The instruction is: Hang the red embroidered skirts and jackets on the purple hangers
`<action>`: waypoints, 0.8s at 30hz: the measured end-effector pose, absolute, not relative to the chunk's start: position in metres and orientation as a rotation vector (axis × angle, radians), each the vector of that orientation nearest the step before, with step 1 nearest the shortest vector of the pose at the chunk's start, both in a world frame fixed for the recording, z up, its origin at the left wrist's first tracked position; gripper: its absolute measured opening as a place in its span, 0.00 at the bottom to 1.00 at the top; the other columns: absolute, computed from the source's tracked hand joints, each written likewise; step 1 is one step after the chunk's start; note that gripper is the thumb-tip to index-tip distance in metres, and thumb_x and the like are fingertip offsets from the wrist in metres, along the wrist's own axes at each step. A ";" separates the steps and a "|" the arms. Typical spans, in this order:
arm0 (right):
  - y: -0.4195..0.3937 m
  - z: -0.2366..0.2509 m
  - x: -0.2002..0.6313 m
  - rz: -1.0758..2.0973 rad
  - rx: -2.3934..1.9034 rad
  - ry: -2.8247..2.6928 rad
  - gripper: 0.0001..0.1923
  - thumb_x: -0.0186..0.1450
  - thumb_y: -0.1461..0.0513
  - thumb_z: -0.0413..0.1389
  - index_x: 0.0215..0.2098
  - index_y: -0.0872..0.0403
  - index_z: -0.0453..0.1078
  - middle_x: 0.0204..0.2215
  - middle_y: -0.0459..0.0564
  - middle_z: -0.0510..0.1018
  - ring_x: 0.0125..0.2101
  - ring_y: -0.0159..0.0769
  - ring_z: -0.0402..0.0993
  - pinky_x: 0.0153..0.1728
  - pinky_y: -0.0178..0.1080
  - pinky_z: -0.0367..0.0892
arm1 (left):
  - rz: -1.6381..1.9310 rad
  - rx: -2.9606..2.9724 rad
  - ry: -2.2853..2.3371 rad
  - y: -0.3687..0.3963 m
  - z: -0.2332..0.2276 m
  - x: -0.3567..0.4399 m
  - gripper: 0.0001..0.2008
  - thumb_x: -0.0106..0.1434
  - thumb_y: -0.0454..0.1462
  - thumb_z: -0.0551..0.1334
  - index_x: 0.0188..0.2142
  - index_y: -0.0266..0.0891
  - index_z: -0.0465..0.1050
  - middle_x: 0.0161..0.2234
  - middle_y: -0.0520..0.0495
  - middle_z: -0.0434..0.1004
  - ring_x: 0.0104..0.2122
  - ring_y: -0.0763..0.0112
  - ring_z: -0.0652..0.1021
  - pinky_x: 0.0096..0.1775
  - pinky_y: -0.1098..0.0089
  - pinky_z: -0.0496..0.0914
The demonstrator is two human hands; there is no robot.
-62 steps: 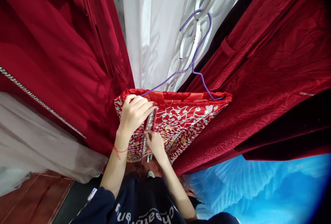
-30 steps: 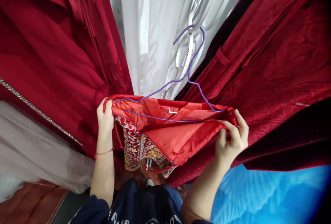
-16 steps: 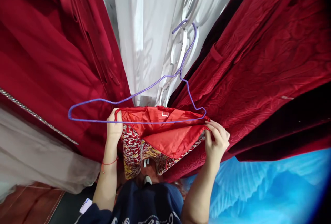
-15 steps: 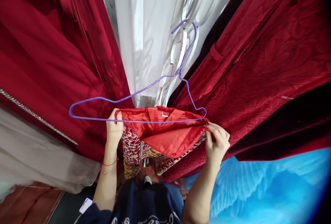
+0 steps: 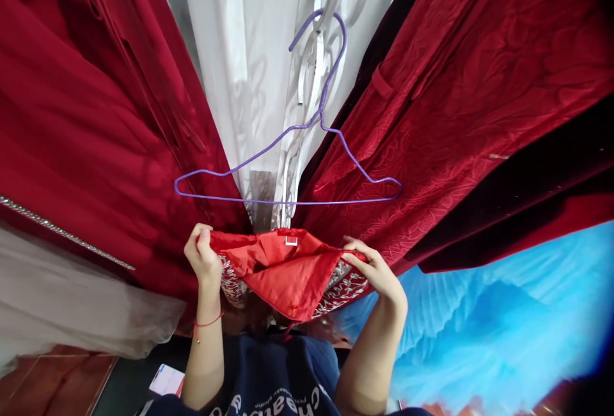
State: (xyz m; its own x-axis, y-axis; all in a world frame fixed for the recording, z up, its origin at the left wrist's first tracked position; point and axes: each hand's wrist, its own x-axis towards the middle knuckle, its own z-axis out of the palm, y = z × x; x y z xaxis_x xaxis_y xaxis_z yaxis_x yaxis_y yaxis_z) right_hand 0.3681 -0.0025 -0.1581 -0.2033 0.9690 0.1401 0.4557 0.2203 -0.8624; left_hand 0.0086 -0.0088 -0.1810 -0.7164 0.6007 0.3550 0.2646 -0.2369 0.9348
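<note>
A garment with a shiny red lining (image 5: 288,281) and a silver-patterned outer side is stretched between my hands, its top opening facing up and a small white tag at the back edge. My left hand (image 5: 204,259) is closed on its left top corner. My right hand (image 5: 377,269) pinches the right top corner, thumb and fingers on the edge. Just above the garment hangs a purple hanger (image 5: 288,202), hooked on a white metal piece, with a visible gap between its lower bar and the fabric. The garment's lower part is mostly hidden.
Dark red garments hang at left (image 5: 96,115) and right (image 5: 460,102). White curled metalwork (image 5: 311,77) stands before a white curtain (image 5: 215,38). Pale tulle (image 5: 81,301) is low left, blue ruffled fabric (image 5: 470,333) low right. A phone-like flat object (image 5: 166,380) lies near my left arm.
Both hands have drawn the garment down, away from the hanger's bar, which overlapped it before. The hanger now hangs apart from it and has swung round. The view has shifted slightly.
</note>
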 end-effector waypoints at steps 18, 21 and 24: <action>-0.010 -0.173 0.299 0.764 -1.697 -1.833 0.19 0.55 0.53 0.61 0.14 0.54 0.64 0.13 0.44 0.64 0.20 0.30 0.60 0.24 0.35 0.52 | 1.898 1.392 1.824 -0.029 -0.171 -0.022 0.15 0.65 0.49 0.56 0.31 0.41 0.67 0.27 0.52 0.69 0.28 0.70 0.71 0.35 0.71 0.65; -0.023 -0.163 0.283 1.078 -1.445 -1.841 0.23 0.55 0.49 0.63 0.14 0.55 0.63 0.14 0.40 0.59 0.19 0.25 0.53 0.23 0.33 0.49 | 1.819 1.374 1.813 -0.027 -0.187 -0.034 0.20 0.68 0.54 0.50 0.40 0.41 0.69 0.34 0.47 0.74 0.33 0.66 0.74 0.38 0.68 0.67; -0.035 -0.157 0.258 1.252 -1.314 -1.687 0.28 0.56 0.47 0.64 0.12 0.55 0.60 0.13 0.39 0.57 0.18 0.24 0.50 0.21 0.33 0.46 | 1.749 1.214 1.522 -0.027 -0.210 -0.038 0.25 0.69 0.57 0.43 0.48 0.42 0.62 0.41 0.44 0.74 0.37 0.64 0.77 0.41 0.66 0.71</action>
